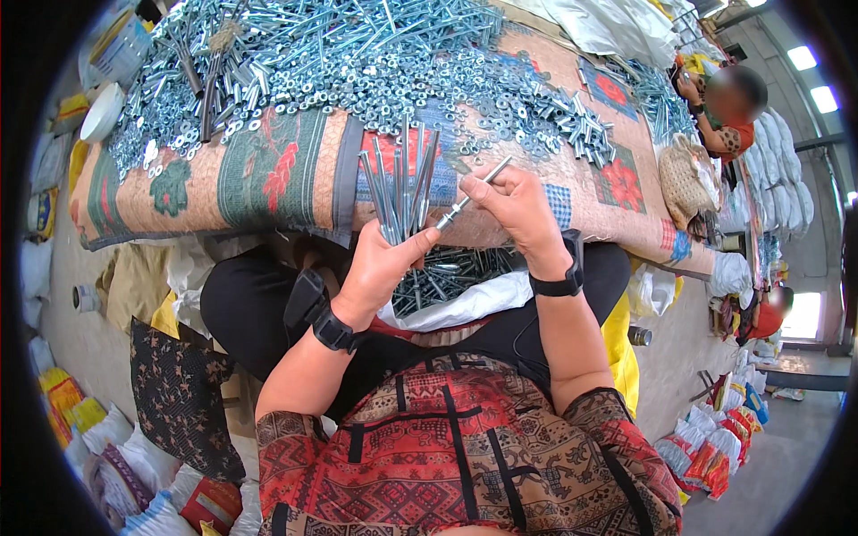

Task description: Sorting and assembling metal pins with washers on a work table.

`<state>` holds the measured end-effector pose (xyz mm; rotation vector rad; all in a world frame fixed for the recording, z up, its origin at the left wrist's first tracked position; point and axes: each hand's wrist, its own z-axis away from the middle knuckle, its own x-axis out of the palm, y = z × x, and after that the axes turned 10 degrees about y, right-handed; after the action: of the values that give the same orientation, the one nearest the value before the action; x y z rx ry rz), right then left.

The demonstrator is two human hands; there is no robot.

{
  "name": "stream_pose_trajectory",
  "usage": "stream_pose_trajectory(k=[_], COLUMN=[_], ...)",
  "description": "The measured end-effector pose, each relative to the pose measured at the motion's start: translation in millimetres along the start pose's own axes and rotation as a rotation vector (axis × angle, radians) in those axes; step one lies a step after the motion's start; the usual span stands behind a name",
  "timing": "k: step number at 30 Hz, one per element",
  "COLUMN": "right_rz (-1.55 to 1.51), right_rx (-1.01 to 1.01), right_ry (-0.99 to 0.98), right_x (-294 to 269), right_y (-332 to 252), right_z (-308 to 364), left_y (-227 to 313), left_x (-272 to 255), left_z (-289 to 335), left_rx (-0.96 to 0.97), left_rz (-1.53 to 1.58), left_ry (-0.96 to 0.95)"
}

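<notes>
My left hand (380,263) is closed around several long shiny metal bolts (399,192), which fan upward out of the fist. My right hand (520,210) pinches one more bolt (453,213) between thumb and fingers; it slants up to the right, and a nut or washer seems to sit partway along it. The lower end of this bolt meets the left thumb and forefinger. Below both hands, an open white sack (478,302) in my lap holds many bolts (438,284). Just beyond the hands lie loose washers and nuts (384,94) on the cloth-covered table.
Long metal rods (384,27) are heaped at the table's far side, with short sleeves (585,129) at the right. A patterned cloth (241,179) hangs over the near edge. A woven bag (686,183) and another person (733,107) are at the right. Packed sacks (715,438) line the floor.
</notes>
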<state>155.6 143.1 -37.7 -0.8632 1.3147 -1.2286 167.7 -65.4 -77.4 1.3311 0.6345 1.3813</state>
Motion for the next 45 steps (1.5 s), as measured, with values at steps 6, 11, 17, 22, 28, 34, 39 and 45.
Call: stream_pose_trajectory(k=[6, 11, 17, 22, 28, 34, 39, 45], right_rz=[-0.107, -0.064, 0.063, 0.164, -0.071, -0.189, -0.125, 0.242], right_rx=[0.013, -0.023, -0.089, 0.152, 0.124, -0.015, 0.078, -0.048], right_ry=[-0.048, -0.005, 0.034, -0.05, -0.109, -0.101, -0.197, 0.0], right_x=[3, 9, 15, 7, 3, 3, 4, 11], right_y=[-8, -2, -8, -16, -8, -5, -3, 3], right_z=[3, -1, 2, 4, 4, 3, 14, 18], left_y=[2, -1, 3, 6, 4, 4, 6, -3], left_x=[0, -2, -3, -2, -2, 0, 4, 7], left_z=[3, 1, 2, 3, 2, 2, 0, 5], left_rx=[0.011, 0.001, 0.007, 0.016, 0.018, -0.012, -0.055, -0.062], left_rz=[-0.006, -0.017, -0.004, -0.02, -0.03, -0.013, 0.047, -0.118], left_ry=[0.027, 0.017, 0.001, -0.001, -0.002, 0.0, -0.044, 0.062])
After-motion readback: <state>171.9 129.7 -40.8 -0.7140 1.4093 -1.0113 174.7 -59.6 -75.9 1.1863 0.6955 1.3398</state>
